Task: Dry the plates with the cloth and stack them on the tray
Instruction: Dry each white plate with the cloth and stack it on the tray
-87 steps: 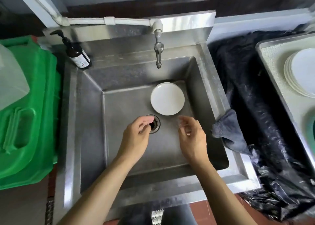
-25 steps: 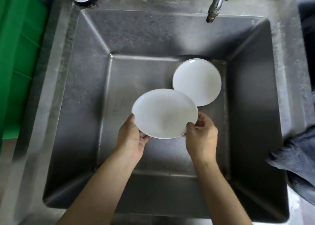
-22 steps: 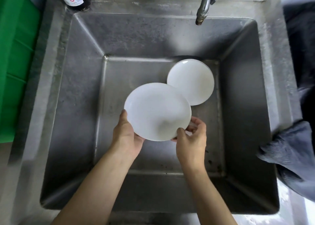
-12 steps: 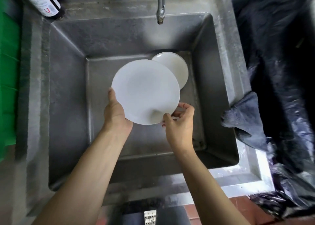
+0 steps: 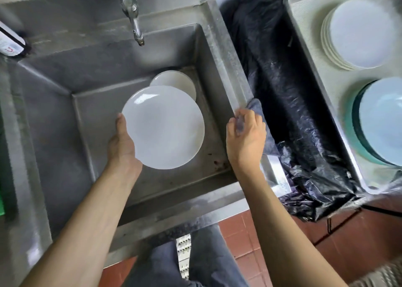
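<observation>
— Steel everywhere: a deep sink [image 5: 54, 104] with a tap [image 5: 134, 19] over it, red floor tiles [image 5: 245, 239] below. What is the person holding?

— Left hand [image 5: 121, 145] has a white plate [image 5: 163, 127], held up over the basin. The thumb lies along the plate's left edge and the rest of the fingers are hidden beneath it.

— And the other plate?

— A second white plate [image 5: 178, 82] lies at the back of the basin, partly covered by the one being held.

— What about the right hand [image 5: 245, 137]?

— It's at the sink's right rim, fingers curled round a dark grey cloth [image 5: 260, 110] that hangs over that edge. A bit of the cloth shows between the fingers, though the view is blurred there.

— Where's the tray?

— To the far right, a pale metal tray [image 5: 309, 47]. It carries a stack of white plates [image 5: 359, 34] at the back and a stack of bluish plates [image 5: 382, 121] nearer the front. Between sink and tray lies crumpled black plastic sheeting [image 5: 289, 104].

— Anything on the left?

— A bottle with a white label [image 5: 10, 41] at the sink's back corner, cut off by the edge of view.
</observation>
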Demonstrator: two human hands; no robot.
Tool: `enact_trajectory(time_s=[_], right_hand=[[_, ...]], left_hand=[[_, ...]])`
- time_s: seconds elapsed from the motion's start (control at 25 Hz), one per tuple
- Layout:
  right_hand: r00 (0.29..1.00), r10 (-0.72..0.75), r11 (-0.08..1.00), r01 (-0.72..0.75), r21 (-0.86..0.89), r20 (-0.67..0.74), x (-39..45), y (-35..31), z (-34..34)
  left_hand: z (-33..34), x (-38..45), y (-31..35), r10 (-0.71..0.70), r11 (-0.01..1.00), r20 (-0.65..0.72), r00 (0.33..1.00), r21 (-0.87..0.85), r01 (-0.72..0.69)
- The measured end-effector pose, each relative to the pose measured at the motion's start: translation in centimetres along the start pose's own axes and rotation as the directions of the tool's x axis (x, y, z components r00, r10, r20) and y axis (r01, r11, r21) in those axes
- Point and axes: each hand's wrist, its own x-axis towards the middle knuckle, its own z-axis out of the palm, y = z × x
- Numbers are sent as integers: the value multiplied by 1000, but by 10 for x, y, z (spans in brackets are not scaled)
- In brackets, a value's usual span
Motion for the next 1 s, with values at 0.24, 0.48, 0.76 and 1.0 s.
enact_trajectory(time_s=[0.24,0.48,0.76,1.0], right_hand=[[902,286,929,-177,-324,325,29,57,-6],[934,71,953,39,-300,349,19,84,-1],[981,59,998,-56,-20,185,28,71,-10],[988,149,864,-109,491,-43,45,-33,-61]], left_hand=[[4,-33,5,21,992,-1,1000,124,-21],[10,-55,20,88,983,32,996,156,-92],[16,-83,48,141,983,94,986,106,-150],[14,-104,71,211,971,131,969,85,-223]])
